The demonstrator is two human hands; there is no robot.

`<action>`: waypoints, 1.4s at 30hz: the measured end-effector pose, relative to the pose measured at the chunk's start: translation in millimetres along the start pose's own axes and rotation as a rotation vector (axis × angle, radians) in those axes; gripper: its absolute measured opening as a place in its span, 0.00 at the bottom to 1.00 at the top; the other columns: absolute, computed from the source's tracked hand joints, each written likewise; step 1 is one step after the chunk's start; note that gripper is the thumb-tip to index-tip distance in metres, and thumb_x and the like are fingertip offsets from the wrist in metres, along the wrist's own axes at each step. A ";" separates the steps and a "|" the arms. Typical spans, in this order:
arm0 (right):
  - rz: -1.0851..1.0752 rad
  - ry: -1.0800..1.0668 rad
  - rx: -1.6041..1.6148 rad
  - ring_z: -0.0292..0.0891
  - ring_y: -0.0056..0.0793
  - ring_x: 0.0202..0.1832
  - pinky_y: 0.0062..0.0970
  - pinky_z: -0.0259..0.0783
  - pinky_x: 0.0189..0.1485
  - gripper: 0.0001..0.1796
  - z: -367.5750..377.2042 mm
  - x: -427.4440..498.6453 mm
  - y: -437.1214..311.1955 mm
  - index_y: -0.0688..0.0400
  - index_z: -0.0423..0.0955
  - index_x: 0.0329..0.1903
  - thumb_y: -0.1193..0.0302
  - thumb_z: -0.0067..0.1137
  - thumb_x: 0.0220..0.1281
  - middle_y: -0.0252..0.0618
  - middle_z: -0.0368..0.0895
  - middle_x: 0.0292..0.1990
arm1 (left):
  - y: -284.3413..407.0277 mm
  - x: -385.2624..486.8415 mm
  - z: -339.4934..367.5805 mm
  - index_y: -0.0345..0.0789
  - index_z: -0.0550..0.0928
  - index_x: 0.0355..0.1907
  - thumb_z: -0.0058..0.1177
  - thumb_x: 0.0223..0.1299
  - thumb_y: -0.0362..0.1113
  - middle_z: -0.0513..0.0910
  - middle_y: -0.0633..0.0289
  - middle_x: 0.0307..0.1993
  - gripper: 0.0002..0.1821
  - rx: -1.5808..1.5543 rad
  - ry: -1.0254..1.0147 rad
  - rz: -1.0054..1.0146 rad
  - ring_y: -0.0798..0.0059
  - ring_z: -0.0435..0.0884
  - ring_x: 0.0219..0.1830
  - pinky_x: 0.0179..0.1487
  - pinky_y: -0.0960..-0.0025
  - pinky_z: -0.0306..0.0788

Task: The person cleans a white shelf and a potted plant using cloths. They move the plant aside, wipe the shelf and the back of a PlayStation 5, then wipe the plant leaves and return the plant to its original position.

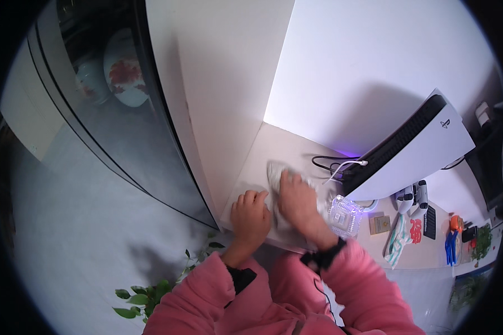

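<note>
My right hand [297,201] presses a light, crumpled cloth [275,171] onto the pale tabletop [272,142], near the corner where two walls meet; the hand and cloth are slightly blurred. Just left of it, my left hand [251,213] rests at the table's front edge with its fingers curled. Whether anything lies under the left fingers cannot be told. A clear ribbed glass ashtray [344,217] stands right beside my right wrist.
A white game console [419,146] leans behind, with black cables [325,159] and a white cable [343,165]. Farther right lie game controllers [419,197], a small box [379,225] and a striped cloth [397,245]. A leafy plant [144,297] stands below left, near a glass panel [121,125].
</note>
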State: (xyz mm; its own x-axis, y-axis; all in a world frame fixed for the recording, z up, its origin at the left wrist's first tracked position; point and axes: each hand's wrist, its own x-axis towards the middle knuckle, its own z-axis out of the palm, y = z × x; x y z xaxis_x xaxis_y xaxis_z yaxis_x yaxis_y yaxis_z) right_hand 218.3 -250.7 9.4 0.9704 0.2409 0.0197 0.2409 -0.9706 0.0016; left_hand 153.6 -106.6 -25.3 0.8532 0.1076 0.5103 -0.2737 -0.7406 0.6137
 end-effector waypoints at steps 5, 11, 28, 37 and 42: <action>-0.030 0.112 -0.043 0.87 0.54 0.41 0.46 0.84 0.42 0.32 -1.4 26.5 -19.2 0.70 0.69 0.67 0.74 0.61 0.59 0.60 0.81 0.47 | -27.2 8.9 -11.1 0.38 0.84 0.51 0.55 0.63 0.27 0.80 0.56 0.44 0.14 -0.158 -0.057 0.030 0.52 0.82 0.45 0.46 0.54 0.77; -0.098 0.174 -0.113 0.87 0.48 0.40 0.42 0.83 0.40 0.13 1.1 103.8 -16.7 0.64 0.74 0.48 0.77 0.58 0.60 0.53 0.83 0.42 | -24.6 9.0 -12.1 0.39 0.84 0.51 0.55 0.65 0.28 0.79 0.56 0.44 0.13 -0.137 -0.098 0.073 0.52 0.82 0.44 0.45 0.53 0.77; 0.173 0.160 -0.092 0.89 0.43 0.42 0.34 0.85 0.41 0.19 -1.6 44.0 -11.4 0.68 0.75 0.55 0.73 0.59 0.64 0.52 0.84 0.44 | -23.2 5.3 -13.9 0.37 0.79 0.50 0.54 0.60 0.26 0.78 0.52 0.45 0.14 -0.087 -0.106 -0.019 0.48 0.83 0.44 0.44 0.51 0.76; 0.435 0.201 -0.157 0.87 0.46 0.35 0.36 0.83 0.32 0.34 -9.4 -40.3 -8.0 0.64 0.67 0.70 0.70 0.62 0.60 0.58 0.81 0.46 | -30.7 7.6 -14.7 0.33 0.79 0.52 0.54 0.58 0.25 0.78 0.49 0.46 0.17 -0.171 -0.171 0.107 0.47 0.81 0.46 0.46 0.52 0.76; 0.543 0.268 -0.177 0.88 0.53 0.39 0.39 0.84 0.38 0.28 24.4 12.4 2.9 0.68 0.73 0.62 0.72 0.63 0.60 0.56 0.85 0.41 | -41.1 5.7 -14.4 0.33 0.79 0.52 0.54 0.58 0.25 0.78 0.48 0.45 0.18 -0.191 -0.201 0.166 0.45 0.80 0.48 0.51 0.51 0.75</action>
State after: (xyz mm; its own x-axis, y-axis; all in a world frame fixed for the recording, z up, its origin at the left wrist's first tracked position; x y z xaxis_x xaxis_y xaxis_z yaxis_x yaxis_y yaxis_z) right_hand 231.6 -250.5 -14.8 0.9092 -0.2732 0.3142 -0.3138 -0.9456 0.0858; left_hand 163.3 -66.1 -38.9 0.8552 -0.1515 0.4956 -0.4788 -0.5971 0.6436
